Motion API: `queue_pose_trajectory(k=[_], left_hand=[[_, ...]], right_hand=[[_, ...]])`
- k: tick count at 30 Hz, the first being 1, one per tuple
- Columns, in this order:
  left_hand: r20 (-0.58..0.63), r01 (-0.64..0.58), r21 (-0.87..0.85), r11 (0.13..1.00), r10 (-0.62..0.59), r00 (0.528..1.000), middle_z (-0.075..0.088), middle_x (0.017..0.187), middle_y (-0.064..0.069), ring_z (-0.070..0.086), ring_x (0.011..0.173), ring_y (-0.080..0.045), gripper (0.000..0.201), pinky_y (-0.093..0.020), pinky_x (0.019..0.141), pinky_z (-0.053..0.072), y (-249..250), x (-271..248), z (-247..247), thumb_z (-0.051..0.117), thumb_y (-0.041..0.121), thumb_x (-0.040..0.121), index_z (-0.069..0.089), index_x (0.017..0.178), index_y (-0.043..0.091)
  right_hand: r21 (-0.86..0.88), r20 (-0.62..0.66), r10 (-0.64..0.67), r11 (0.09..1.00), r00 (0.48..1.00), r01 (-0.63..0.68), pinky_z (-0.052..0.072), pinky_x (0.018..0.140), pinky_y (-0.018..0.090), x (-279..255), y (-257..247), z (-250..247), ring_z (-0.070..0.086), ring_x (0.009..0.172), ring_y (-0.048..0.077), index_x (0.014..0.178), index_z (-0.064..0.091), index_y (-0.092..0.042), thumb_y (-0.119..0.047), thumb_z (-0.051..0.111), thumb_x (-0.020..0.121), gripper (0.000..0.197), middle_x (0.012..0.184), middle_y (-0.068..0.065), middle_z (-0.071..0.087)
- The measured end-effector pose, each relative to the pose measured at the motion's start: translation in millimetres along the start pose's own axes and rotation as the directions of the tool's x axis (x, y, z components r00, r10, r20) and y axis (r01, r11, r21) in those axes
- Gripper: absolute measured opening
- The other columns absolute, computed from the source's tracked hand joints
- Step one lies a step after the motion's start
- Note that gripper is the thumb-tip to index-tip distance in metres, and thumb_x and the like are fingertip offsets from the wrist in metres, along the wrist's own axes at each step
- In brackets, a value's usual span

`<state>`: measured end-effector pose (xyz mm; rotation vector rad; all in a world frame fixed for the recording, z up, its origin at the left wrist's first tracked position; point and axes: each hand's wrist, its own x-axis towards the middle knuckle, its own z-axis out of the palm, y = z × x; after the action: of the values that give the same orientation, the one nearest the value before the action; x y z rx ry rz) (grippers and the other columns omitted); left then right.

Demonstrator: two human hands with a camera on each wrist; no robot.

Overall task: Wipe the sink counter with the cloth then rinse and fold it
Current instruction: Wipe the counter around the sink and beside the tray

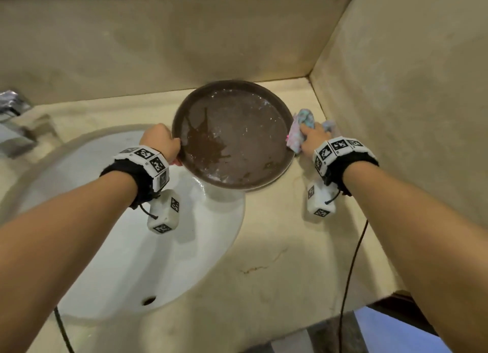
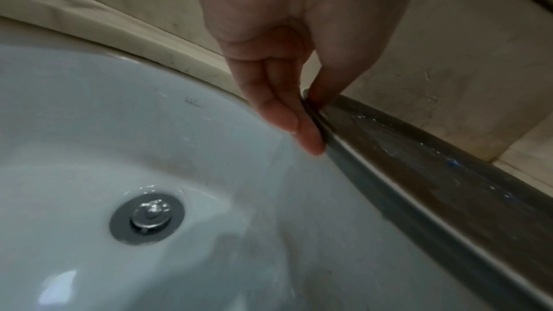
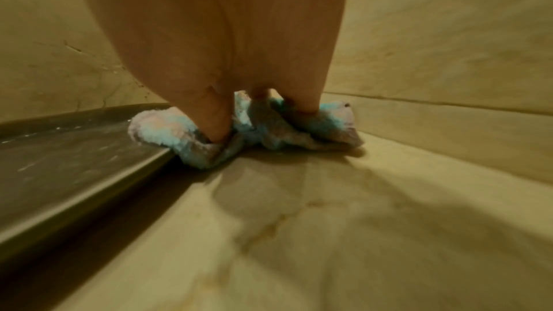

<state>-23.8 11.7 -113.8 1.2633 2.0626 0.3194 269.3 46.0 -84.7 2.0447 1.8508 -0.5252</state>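
A bunched cloth (image 1: 301,128) in pale blue and pink lies on the beige counter (image 1: 277,247) at the right rim of a round brown tray (image 1: 237,139). My right hand (image 1: 314,137) presses down on the cloth (image 3: 263,127), fingers dug into its folds, close to the corner wall. My left hand (image 1: 161,144) pinches the tray's left rim (image 2: 338,141) between thumb and fingers, over the white sink basin (image 2: 149,150). The tray is wet, with a brown puddle, and its left part overhangs the basin (image 1: 148,247).
A chrome faucet (image 1: 13,120) stands at the far left behind the basin. The drain plug (image 2: 148,218) sits at the basin's bottom. Beige walls (image 1: 409,88) close the counter at the back and right. A cable (image 1: 351,268) hangs from my right wrist.
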Motion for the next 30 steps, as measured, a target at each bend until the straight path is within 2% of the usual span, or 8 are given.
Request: queue_pose_trajectory(k=[5, 9, 14, 17, 19, 23, 27, 30], left_hand=[[-0.082, 0.055, 0.019, 0.998, -0.054, 0.995, 0.07, 0.087, -0.02, 0.068, 0.083, -0.036, 0.015, -0.047, 0.082, 0.056, -19.2, 6.7, -11.0, 0.051, 0.019, 0.089, 0.055, 0.097, 0.008], [-0.103, 0.098, -0.071, 0.993, -0.105, 0.989, 0.07, 0.092, -0.019, 0.068, 0.081, -0.035, 0.018, -0.046, 0.082, 0.056, -24.8, 5.8, -14.3, 0.054, 0.021, 0.089, 0.055, 0.102, 0.01], [-0.036, 0.212, -0.24, 0.947, -0.227, 0.973, 0.066, 0.083, -0.015, 0.065, 0.043, -0.019, 0.007, -0.024, 0.041, 0.054, -25.2, 1.6, -15.7, 0.056, 0.017, 0.091, 0.053, 0.095, 0.012], [-0.068, 0.205, -0.232, 0.951, -0.226, 0.972, 0.068, 0.088, -0.019, 0.07, 0.061, -0.03, 0.008, -0.035, 0.058, 0.06, -31.1, -0.8, -18.0, 0.056, 0.017, 0.091, 0.053, 0.096, 0.011], [-0.082, 0.21, -0.226, 0.951, -0.234, 0.969, 0.068, 0.091, -0.02, 0.07, 0.07, -0.035, 0.011, -0.042, 0.068, 0.06, -33.6, -2.2, -18.2, 0.056, 0.018, 0.091, 0.054, 0.099, 0.012], [-0.058, 0.237, -0.216, 0.947, -0.254, 0.965, 0.068, 0.09, -0.016, 0.07, 0.067, -0.029, 0.012, -0.029, 0.049, 0.056, -34.4, -1.2, -18.5, 0.056, 0.019, 0.091, 0.054, 0.1, 0.012], [-0.082, 0.235, -0.189, 0.953, -0.254, 0.964, 0.069, 0.095, -0.018, 0.071, 0.075, -0.037, 0.013, -0.047, 0.073, 0.059, -35.6, 0.8, -16.8, 0.058, 0.022, 0.089, 0.055, 0.098, 0.012], [-0.081, 0.24, -0.197, 0.951, -0.259, 0.962, 0.069, 0.096, -0.018, 0.07, 0.077, -0.037, 0.011, -0.049, 0.078, 0.058, -34.8, 0.7, -15.2, 0.059, 0.023, 0.089, 0.053, 0.093, 0.014]], right_hand=[[-0.078, -0.057, -0.095, 0.993, 0.994, 0.091, 0.03, 0.105, 0.035, 35.7, -19.6, -12.9, 0.043, 0.127, 0.03, 0.138, 0.034, -0.007, -0.015, 0.028, 0.1, 0.039, 0.137, 0.018, 0.038], [-0.101, -0.058, -0.146, 0.985, 0.988, 0.14, 0.033, 0.106, 0.044, 77.0, -30.0, -10.5, 0.044, 0.123, 0.035, 0.134, 0.039, -0.014, -0.024, 0.034, 0.093, 0.043, 0.13, 0.017, 0.044], [-0.084, -0.005, -0.334, 0.939, 0.943, 0.332, 0.025, 0.116, 0.046, 103.8, -38.8, -15.4, 0.03, 0.139, 0.035, 0.144, 0.028, -0.038, -0.031, 0.036, 0.096, 0.049, 0.153, 0.009, 0.027], [-0.092, 0.018, -0.425, 0.901, 0.905, 0.424, 0.024, 0.117, 0.045, 111.5, -44.2, -17.1, 0.03, 0.14, 0.034, 0.141, 0.034, -0.04, -0.028, 0.043, 0.094, 0.049, 0.154, 0.007, 0.028], [-0.146, 0.034, -0.448, 0.882, 0.894, 0.448, 0.021, 0.117, 0.049, 109.9, -51.2, -17.9, 0.024, 0.142, 0.035, 0.145, 0.026, -0.036, -0.027, 0.041, 0.095, 0.053, 0.156, 0.007, 0.02], [-0.248, 0.018, -0.311, 0.919, 0.95, 0.306, 0.021, 0.114, 0.039, 111.4, -38.9, -21.8, 0.025, 0.141, 0.03, 0.147, 0.02, -0.025, -0.046, 0.033, 0.09, 0.062, 0.154, 0.01, 0.021], [-0.291, 0.019, -0.079, 0.953, 0.997, 0.081, 0.002, 0.118, 0.049, 98.9, -15.8, -11.6, 0.001, 0.145, 0.038, 0.15, -0.002, -0.027, -0.063, 0.027, 0.089, 0.076, 0.158, 0.013, -0.004], [-0.339, 0.033, -0.119, 0.933, 0.992, 0.123, 0.011, 0.115, 0.05, 92.9, -10.8, -6.4, 0.012, 0.143, 0.04, 0.149, 0.001, -0.03, -0.057, 0.025, 0.09, 0.069, 0.157, 0.012, 0.007]])
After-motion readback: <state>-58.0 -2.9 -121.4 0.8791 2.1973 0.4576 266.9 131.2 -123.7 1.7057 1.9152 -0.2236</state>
